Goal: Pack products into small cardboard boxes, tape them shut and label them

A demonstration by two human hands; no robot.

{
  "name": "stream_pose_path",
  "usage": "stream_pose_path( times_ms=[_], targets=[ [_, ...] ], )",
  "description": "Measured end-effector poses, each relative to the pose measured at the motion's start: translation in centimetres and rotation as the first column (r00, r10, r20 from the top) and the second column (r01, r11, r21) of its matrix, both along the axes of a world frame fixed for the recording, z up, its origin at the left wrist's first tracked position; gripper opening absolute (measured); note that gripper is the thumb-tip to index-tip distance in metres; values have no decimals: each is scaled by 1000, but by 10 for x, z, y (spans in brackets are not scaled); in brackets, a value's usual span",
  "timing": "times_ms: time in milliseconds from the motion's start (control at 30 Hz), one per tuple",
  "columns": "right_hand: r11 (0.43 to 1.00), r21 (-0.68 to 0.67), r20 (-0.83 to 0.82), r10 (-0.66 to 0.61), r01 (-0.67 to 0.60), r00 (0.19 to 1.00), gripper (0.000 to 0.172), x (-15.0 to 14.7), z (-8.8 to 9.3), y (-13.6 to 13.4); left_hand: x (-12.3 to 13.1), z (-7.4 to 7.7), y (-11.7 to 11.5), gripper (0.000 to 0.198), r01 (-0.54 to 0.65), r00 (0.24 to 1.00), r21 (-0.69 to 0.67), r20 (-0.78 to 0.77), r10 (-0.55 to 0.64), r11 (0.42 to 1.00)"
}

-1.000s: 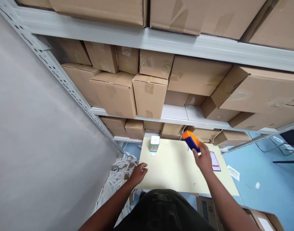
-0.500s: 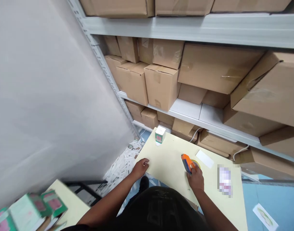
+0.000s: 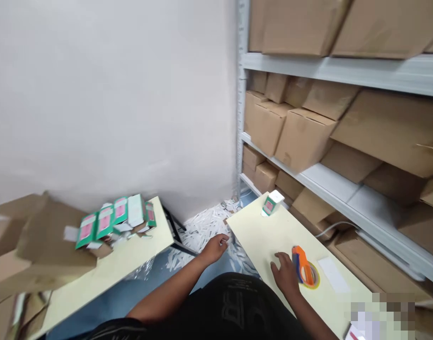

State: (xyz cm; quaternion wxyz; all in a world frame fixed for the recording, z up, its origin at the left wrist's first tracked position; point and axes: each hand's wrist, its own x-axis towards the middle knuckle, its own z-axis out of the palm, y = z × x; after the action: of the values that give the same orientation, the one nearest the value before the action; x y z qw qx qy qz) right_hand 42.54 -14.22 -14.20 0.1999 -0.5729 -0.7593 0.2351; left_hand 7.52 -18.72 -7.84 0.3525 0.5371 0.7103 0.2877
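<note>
Tape dispenser of orange and dark-blue plastic (image 3: 301, 262), with a yellow-rimmed roll (image 3: 316, 282) in it, lies in the head view on the pale yellow rectangular table (image 3: 262, 238), between its near edge and its shelf-side edge. The right hand (image 3: 286, 276) is open just beside it, fingers spread over the tabletop; whether hand and dispenser touch, I cannot tell. A flat white strip (image 3: 333, 275) lies between the dispenser and the shelf-side edge. The small green, pink and white carton (image 3: 272, 203) stands by the table's far corner.

The left hand (image 3: 214, 249) is half open, fingers loosely curled, off the table's left edge, above a floor strewn with white paper strips (image 3: 205, 231). On the second pale yellow table (image 3: 131, 257), green-and-pink cardboard cartons (image 3: 106, 221) crowd the wall-side edge, beside a large brown cardboard box (image 3: 53, 236).
</note>
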Motion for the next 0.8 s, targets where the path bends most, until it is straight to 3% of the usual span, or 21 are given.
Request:
stream_pose_path(
  times_ms=[167,333,600,800],
  targets=[
    [973,-55,4,226,-225,974,41,-44,-6,-4,-34,-6,-74,26,-202,979,1,3,202,979],
    [931,-70,6,361,-359,933,41,-100,-10,-20,-80,-14,-166,27,-404,915,-16,11,404,915],
    [840,-108,-1,534,-531,845,47,-250,-8,-85,-152,-33,-334,31,-628,774,-48,61,630,776],
    [742,-119,-47,659,-659,751,52,-359,-2,-146,-195,-31,-444,33,-759,645,-64,63,762,648]
  ],
)
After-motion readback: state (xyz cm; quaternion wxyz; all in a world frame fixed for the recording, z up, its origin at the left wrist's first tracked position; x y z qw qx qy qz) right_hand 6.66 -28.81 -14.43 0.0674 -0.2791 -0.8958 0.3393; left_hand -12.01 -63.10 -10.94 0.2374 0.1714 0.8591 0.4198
